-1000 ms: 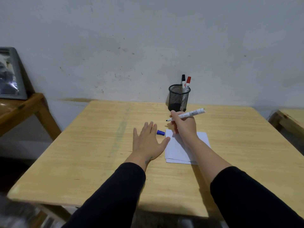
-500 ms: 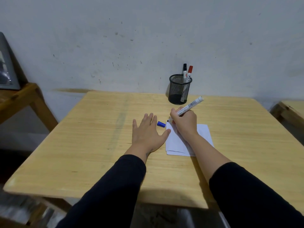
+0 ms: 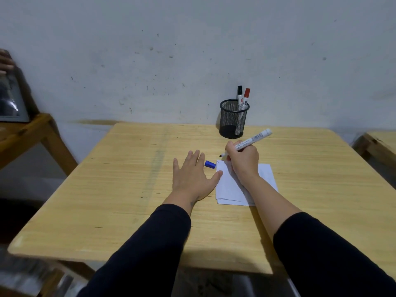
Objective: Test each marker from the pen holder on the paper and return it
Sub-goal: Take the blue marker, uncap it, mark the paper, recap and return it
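Observation:
My right hand (image 3: pixel 243 160) grips an uncapped white marker (image 3: pixel 254 139), its dark tip just above the far left corner of the white paper (image 3: pixel 264 175). A short dark mark shows on that corner. My left hand (image 3: pixel 191 177) lies flat and open on the wooden table (image 3: pixel 128 189), its thumb touching the paper's left edge. The marker's blue cap (image 3: pixel 210 164) lies on the table between my fingers and the paper. A black mesh pen holder (image 3: pixel 233 118) stands at the table's far edge, holding a black-capped marker (image 3: pixel 239 94) and a red-capped marker (image 3: pixel 246 97).
A grey wall rises right behind the table. A second wooden table (image 3: pixel 25 133) with a dark framed object (image 3: pixel 10 99) stands at the left, and another wooden table corner (image 3: pixel 379 144) shows at the right edge.
My right hand has lowered the marker from the air to the paper's far left corner, tilting it tip-down. A short mark now shows there. My left hand has stayed flat.

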### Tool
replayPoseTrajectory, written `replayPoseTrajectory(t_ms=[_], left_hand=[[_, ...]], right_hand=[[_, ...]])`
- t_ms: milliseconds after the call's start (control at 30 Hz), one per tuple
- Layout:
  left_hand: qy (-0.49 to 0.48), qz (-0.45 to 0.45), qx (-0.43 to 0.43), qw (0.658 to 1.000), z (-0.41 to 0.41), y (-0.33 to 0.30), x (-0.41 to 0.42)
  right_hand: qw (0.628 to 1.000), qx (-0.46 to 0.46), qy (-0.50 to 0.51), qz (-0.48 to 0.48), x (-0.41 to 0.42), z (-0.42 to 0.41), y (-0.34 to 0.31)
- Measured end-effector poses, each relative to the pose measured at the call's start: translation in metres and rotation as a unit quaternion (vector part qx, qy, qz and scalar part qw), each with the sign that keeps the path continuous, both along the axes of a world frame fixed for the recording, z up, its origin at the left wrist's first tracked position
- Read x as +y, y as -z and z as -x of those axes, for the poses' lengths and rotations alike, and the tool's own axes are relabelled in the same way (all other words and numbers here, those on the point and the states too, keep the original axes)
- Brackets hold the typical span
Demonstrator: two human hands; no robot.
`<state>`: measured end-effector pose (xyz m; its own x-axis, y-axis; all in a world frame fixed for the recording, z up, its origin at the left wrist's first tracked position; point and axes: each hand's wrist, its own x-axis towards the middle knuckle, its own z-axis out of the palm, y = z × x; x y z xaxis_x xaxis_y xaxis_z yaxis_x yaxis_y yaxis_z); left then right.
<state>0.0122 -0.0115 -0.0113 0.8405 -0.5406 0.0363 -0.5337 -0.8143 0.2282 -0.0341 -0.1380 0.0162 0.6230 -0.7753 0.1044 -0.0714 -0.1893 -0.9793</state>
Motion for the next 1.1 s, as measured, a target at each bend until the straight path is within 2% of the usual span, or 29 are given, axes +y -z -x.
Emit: replayPoseTrajectory(t_ms=[133, 233, 367, 467, 567, 733, 933, 1000, 1100], left_hand=[[0.017, 0.070, 0.007, 0.997, 0.001, -0.007, 0.001], [0.062, 0.135, -0.054, 0.987, -0.002, -0.018, 0.006], [0.140, 0.049, -0.116, 0.982, -0.010, -0.034, 0.006], [0.131, 0.049, -0.075, 0.987, -0.015, -0.036, 0.006], [0.068, 0.142, 0.011, 0.987, -0.018, -0.039, 0.007], [0.016, 0.346, 0.041, 0.937, -0.018, -0.065, 0.002], [0.011, 0.440, 0.042, 0.897, -0.022, -0.100, -0.005], [-0.015, 0.490, 0.065, 0.869, -0.021, -0.106, -0.007], [-0.019, 0.560, 0.144, 0.816, -0.021, -0.111, -0.010]], right_hand=[[0.992, -0.052, -0.018, -0.116, -0.004, 0.005, -0.012], [0.974, -0.080, -0.064, -0.203, -0.006, 0.005, -0.017], [0.970, -0.069, -0.102, -0.209, -0.017, 0.007, -0.024], [0.974, -0.049, -0.126, -0.181, -0.026, 0.016, -0.033], [0.967, -0.066, -0.137, -0.206, -0.030, 0.024, -0.038], [0.956, -0.103, -0.153, -0.228, -0.029, 0.029, -0.053], [0.942, -0.142, -0.165, -0.256, -0.015, 0.032, -0.076], [0.939, -0.149, -0.173, -0.258, -0.011, 0.034, -0.084], [0.934, -0.164, -0.184, -0.260, -0.009, 0.035, -0.092]])
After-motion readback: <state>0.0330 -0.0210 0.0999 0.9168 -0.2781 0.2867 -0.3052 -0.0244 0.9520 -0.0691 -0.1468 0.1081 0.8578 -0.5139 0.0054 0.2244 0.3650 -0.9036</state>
